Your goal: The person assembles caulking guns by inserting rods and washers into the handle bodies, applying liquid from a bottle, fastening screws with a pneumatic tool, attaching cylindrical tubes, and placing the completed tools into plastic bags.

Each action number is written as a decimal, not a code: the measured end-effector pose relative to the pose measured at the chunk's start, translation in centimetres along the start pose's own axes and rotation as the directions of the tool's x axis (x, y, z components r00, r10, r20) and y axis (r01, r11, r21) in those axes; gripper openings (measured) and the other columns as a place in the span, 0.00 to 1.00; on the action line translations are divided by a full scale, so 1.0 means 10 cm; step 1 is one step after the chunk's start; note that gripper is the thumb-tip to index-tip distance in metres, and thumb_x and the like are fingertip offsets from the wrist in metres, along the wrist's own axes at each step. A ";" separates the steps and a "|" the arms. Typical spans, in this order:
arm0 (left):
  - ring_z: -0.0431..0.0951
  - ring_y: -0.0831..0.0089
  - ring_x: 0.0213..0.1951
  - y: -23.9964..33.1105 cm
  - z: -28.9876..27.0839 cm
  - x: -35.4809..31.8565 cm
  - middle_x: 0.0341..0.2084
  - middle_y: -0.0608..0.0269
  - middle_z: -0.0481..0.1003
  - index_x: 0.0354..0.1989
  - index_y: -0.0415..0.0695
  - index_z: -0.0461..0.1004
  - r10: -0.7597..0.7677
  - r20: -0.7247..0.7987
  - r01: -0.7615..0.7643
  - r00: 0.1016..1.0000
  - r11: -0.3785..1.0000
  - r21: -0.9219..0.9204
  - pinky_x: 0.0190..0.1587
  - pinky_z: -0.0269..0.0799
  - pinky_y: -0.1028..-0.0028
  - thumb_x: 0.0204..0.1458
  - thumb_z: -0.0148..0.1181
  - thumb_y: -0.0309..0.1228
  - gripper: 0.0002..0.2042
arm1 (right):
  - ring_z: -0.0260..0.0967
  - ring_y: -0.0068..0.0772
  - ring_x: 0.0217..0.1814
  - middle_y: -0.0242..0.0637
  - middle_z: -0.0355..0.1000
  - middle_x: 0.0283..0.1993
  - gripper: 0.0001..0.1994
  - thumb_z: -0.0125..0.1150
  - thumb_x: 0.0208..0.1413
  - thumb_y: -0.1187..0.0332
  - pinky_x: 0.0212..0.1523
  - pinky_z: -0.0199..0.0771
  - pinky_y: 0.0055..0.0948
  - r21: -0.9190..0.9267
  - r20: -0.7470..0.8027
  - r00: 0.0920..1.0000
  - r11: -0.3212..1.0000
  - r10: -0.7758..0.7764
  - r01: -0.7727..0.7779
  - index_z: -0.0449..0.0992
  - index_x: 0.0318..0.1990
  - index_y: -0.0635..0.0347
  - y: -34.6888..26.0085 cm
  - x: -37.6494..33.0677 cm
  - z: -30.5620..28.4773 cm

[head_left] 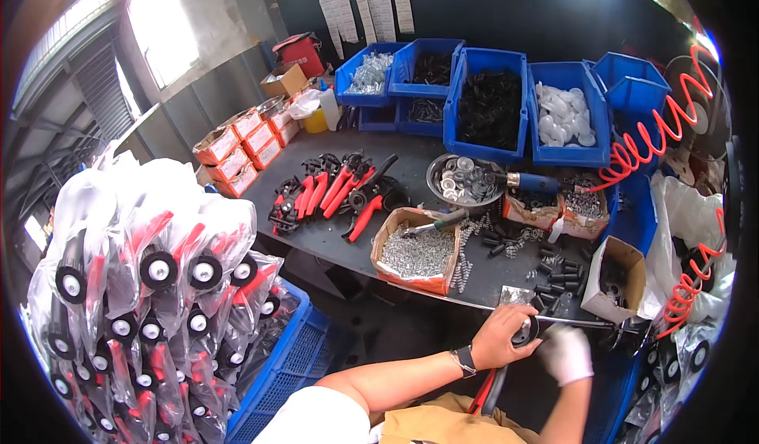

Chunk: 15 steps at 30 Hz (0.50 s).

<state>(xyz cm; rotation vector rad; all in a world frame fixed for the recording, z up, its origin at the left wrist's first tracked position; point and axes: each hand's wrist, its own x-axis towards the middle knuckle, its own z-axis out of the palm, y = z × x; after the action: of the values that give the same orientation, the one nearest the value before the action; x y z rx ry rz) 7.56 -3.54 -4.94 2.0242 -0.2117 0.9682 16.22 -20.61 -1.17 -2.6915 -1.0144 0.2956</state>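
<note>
My left hand, bare with a dark band at the wrist, is closed around the round black end of a red-and-black handled tool. The tool's handles slant down toward my lap, and the fingers hide part of the round end. Close on its right is my right hand in a white glove, smeared by motion, so its fingers cannot be made out. Just beyond both hands, a small metal plate lies at the bench's front edge. Short black cylinders and loose springs lie scattered past it.
On the dark bench stand a carton of small metal parts, a bowl of washers and several red-handled tools. Blue bins line the back. A red coiled hose hangs right. Bagged tools fill a blue crate at left.
</note>
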 end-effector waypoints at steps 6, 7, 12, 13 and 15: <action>0.74 0.54 0.49 0.02 -0.01 0.03 0.47 0.53 0.74 0.36 0.42 0.67 0.008 -0.003 -0.008 1.000 1.000 -0.004 0.51 0.69 0.63 0.40 0.74 0.30 0.20 | 0.73 0.52 0.38 0.49 0.74 0.33 0.04 0.56 0.53 0.72 0.42 0.73 0.46 -0.398 -0.595 0.752 0.917 -0.283 0.030 0.73 0.30 0.63 0.22 1.60 -1.26; 0.74 0.53 0.49 0.05 0.04 0.04 0.47 0.53 0.74 0.36 0.41 0.67 -0.002 0.016 0.002 1.000 0.999 -0.037 0.51 0.68 0.62 0.40 0.74 0.30 0.20 | 0.76 0.49 0.44 0.50 0.77 0.37 0.06 0.59 0.50 0.72 0.47 0.76 0.42 -0.412 -0.448 0.893 0.898 -0.051 -0.155 0.79 0.34 0.62 0.32 1.87 -1.38; 0.74 0.51 0.49 0.02 0.05 0.01 0.48 0.52 0.74 0.37 0.41 0.66 0.016 -0.015 -0.017 1.000 0.999 -0.052 0.52 0.68 0.60 0.40 0.73 0.30 0.21 | 0.76 0.48 0.48 0.51 0.78 0.42 0.13 0.64 0.43 0.67 0.51 0.76 0.40 -0.442 -0.213 0.961 0.860 0.174 -0.254 0.82 0.36 0.63 0.60 2.47 -1.14; 0.74 0.51 0.49 0.01 0.04 -0.01 0.48 0.52 0.74 0.37 0.41 0.66 0.007 -0.022 -0.008 1.000 0.999 -0.043 0.52 0.68 0.60 0.40 0.73 0.30 0.21 | 0.76 0.48 0.48 0.51 0.78 0.42 0.13 0.64 0.43 0.67 0.51 0.76 0.40 -0.445 -0.205 0.965 0.863 0.164 -0.241 0.82 0.36 0.63 0.68 2.54 -1.08; 0.72 0.53 0.51 -0.02 0.03 -0.02 0.49 0.53 0.73 0.44 0.38 0.70 0.008 -0.005 -0.008 1.000 0.999 -0.046 0.55 0.66 0.61 0.43 0.71 0.32 0.22 | 0.76 0.50 0.47 0.52 0.77 0.41 0.13 0.65 0.41 0.67 0.50 0.76 0.41 -0.418 -0.202 0.979 0.904 -0.003 -0.084 0.82 0.35 0.64 0.74 2.62 -1.02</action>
<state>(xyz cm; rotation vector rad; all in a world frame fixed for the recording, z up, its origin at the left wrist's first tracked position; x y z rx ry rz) 7.70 -3.68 -5.31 1.9800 -0.2377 0.9653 42.91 -10.09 3.69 -3.0492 -1.0632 -0.2159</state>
